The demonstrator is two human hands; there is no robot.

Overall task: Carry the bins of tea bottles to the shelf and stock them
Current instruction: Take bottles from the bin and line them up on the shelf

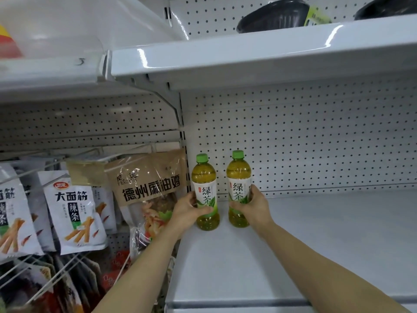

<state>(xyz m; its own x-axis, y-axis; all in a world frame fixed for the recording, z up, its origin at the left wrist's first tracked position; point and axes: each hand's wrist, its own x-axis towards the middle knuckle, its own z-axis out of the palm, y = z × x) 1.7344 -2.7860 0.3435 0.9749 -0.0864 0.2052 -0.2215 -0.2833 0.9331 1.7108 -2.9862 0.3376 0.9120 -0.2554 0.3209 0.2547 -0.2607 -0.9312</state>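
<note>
Two green tea bottles with green caps and white labels stand upright near the back left corner of a white shelf (293,245). My left hand (186,211) grips the left bottle (205,188) round its lower label. My right hand (255,207) grips the right bottle (238,177) the same way. The bottles stand a small gap apart, both close to the pegboard back wall. No bin is in view.
Snack bags (72,211) hang on wire hooks in the bay to the left, and a brown packet (149,184) hangs right beside the left bottle. A white shelf (248,57) overhangs above, carrying black containers (273,15). The white shelf stretches bare to the right.
</note>
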